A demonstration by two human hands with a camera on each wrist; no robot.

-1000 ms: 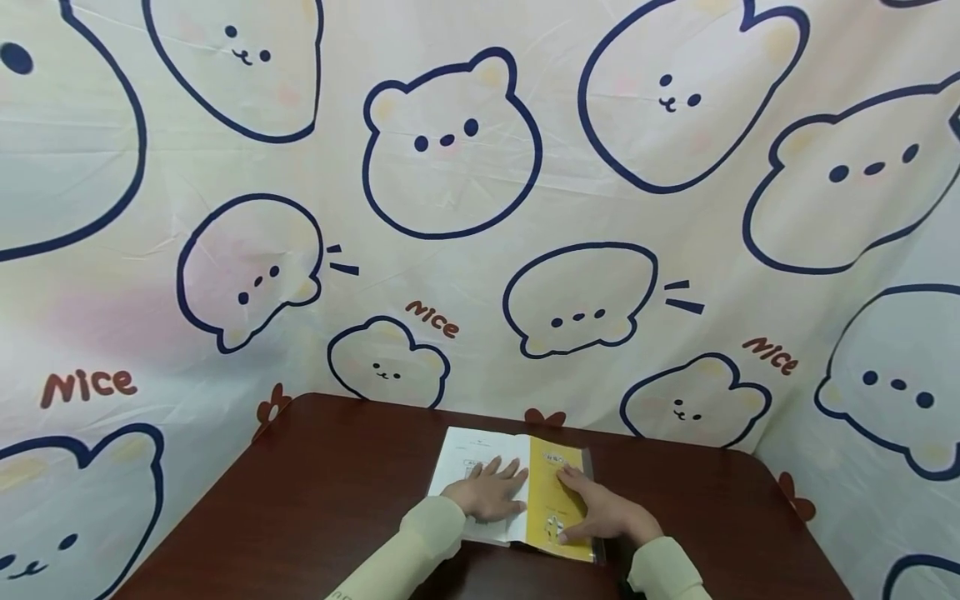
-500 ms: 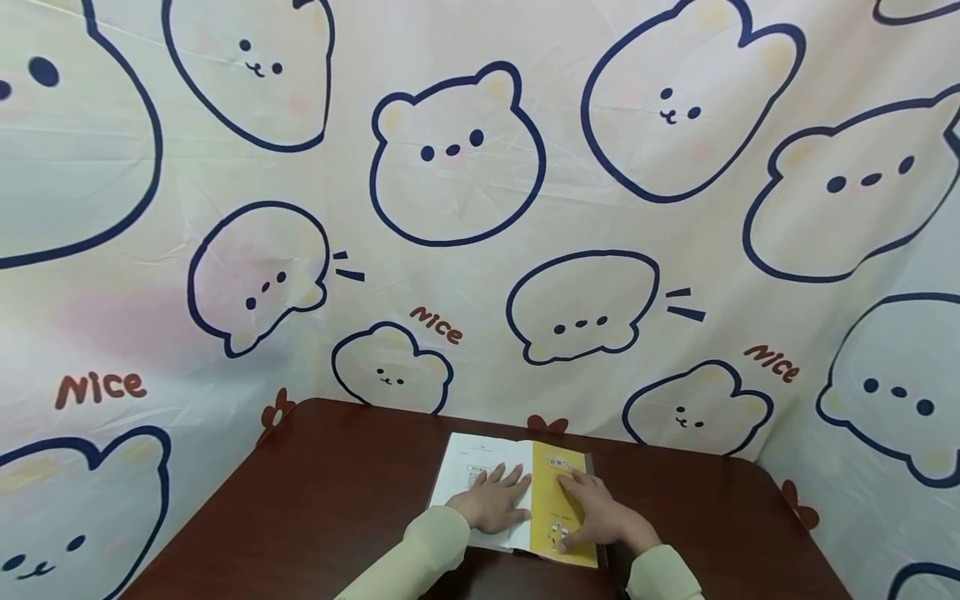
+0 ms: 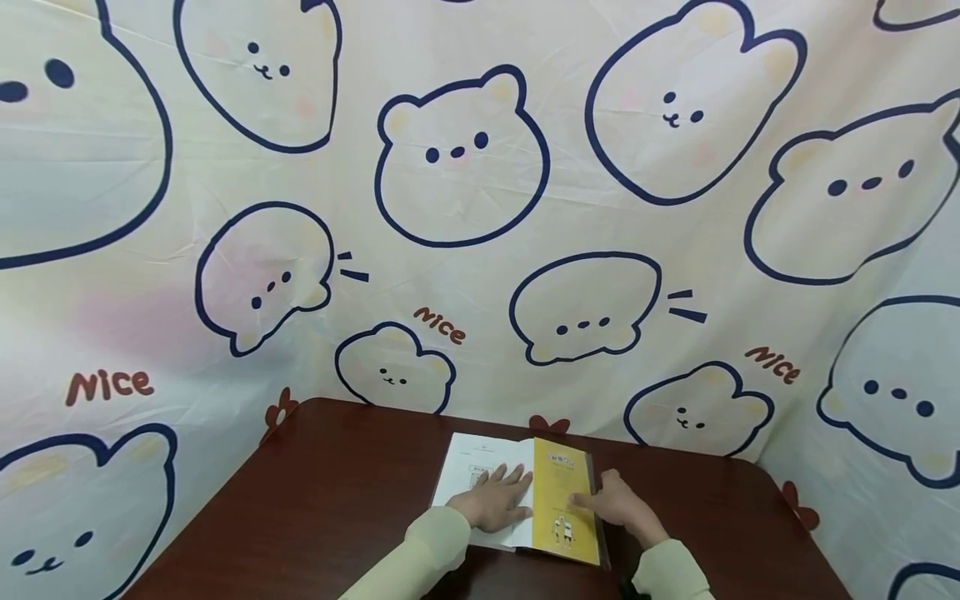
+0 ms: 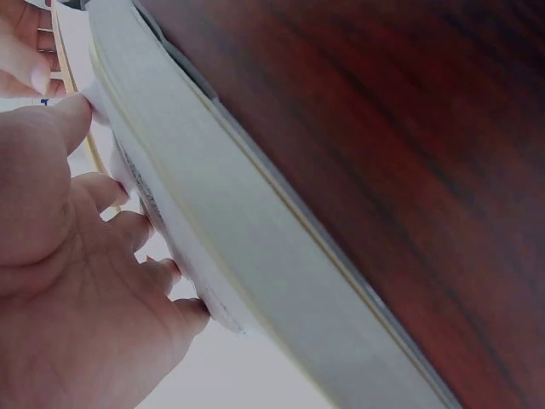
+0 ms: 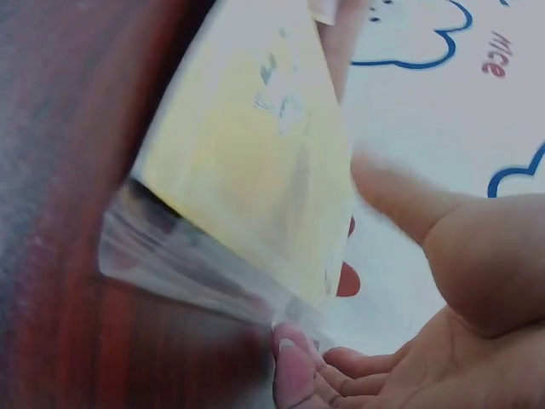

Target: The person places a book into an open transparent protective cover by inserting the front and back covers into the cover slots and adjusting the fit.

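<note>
An open book (image 3: 480, 454) lies near the table's far side, its left page white with print. To the right, a yellow page (image 3: 558, 492) carries small cartoon figures. A clear plastic cover (image 5: 170, 256) sticks out past the yellow page's edge. My left hand (image 3: 491, 502) rests on the white page with fingers spread, near the fold. The left wrist view shows the book's thick page block (image 4: 204, 187) beside that hand. My right hand (image 3: 618, 504) is at the book's right edge, thumb over the yellow page. In the right wrist view, its fingertips (image 5: 294, 375) touch the plastic edge; the thumb stands apart.
The dark reddish-brown table (image 3: 337, 492) stretches out on both sides of the book. Behind it and along the sides hangs a pale cloth (image 3: 465, 283) printed with bear faces and the word "Nice".
My right hand has slid from lying across the yellow page to its right edge, uncovering the figures. The left hand stays in place on the white page. The head view has shifted slightly.
</note>
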